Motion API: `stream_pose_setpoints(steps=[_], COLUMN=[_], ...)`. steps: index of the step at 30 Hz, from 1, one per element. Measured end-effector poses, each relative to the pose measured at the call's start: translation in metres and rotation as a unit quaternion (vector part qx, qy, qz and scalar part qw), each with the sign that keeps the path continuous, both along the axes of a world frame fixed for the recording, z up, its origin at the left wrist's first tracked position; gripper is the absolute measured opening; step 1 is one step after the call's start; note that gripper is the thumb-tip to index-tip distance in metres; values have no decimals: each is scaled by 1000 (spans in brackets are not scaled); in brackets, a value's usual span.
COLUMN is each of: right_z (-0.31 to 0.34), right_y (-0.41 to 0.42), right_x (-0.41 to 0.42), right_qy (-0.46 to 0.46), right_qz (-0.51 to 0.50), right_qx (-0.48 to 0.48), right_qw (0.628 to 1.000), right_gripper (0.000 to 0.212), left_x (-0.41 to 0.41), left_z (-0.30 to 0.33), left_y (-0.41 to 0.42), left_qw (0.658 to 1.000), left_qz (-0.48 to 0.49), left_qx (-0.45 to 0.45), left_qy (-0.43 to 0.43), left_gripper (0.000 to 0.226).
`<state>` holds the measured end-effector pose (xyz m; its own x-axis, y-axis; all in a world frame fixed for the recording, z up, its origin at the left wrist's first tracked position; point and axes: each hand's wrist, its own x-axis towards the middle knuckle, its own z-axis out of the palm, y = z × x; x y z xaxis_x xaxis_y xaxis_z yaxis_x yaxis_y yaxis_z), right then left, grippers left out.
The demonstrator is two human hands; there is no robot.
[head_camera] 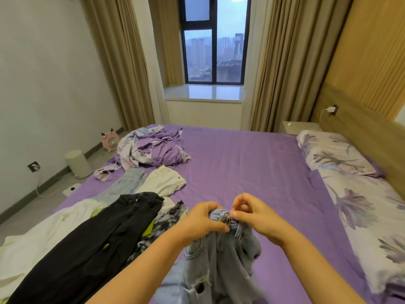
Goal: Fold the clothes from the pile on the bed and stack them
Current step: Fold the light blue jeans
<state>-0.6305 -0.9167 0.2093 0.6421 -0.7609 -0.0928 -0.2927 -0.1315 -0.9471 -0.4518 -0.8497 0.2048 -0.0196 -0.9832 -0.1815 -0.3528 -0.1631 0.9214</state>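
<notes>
Folding has barely begun, as far as I can judge from where I stand: no neat stack shows anywhere on the purple-sheeted bed (pixel 252 163). Both hands are busy at the waistband of a pair of pale blue ripped denim jeans (pixel 221 257), held up above the near edge of the mattress with the legs hanging down toward the person. The left hand (pixel 205 219) has its fingers curled round the bunched waistband, and the right hand (pixel 252 216) pinches the fabric by the button, thumb and fingertips drawn together on it. It looks like the garment is being straightened or fastened before any fold goes in.

Left of the hands lies the pile still waiting: long black trousers (pixel 94 240) spread across the top, a large white garment (pixel 50 233) beneath them, a grey and black tie-dye piece (pixel 166 218) with flashes of lime green under it, then further back a light blue denim piece (pixel 127 183) and a cream garment (pixel 162 181) with a button. All of these lie loose and rumpled, none folded.

Beyond them sits a crumpled lilac and floral duvet (pixel 151 148); whether it counts among the clothes I cannot say. Floral pillows (pixel 335 152) line the headboard side.

So, by my reckoning, one item is in hand and at least five remain, with the stack not yet started
</notes>
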Motion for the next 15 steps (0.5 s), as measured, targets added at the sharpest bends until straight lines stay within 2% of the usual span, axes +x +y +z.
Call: stream_pose_setpoints(steps=[3, 5, 9, 12, 15], right_z=[3, 6, 10, 10, 8], right_y=[2, 2, 2, 7, 16], right_x=[6, 10, 11, 16, 27], right_qy=[-1, -1, -42, -33, -16], right_qz=[-20, -17, 8, 23, -5], right_qx=[-84, -112, -67, -54, -80], right_qw=[996, 994, 997, 998, 997], right_gripper=[12, 12, 14, 25, 23], left_x=[6, 11, 13, 14, 13], left_z=[10, 15, 18, 17, 14], left_y=[0, 2, 4, 6, 9], left_qw=[997, 996, 996, 988, 975], left_qz=[-1, -11, 41, 97, 141], left_qx=[35, 47, 24, 35, 43], left_qy=[68, 76, 74, 119, 168], left_gripper=[21, 23, 22, 33, 29])
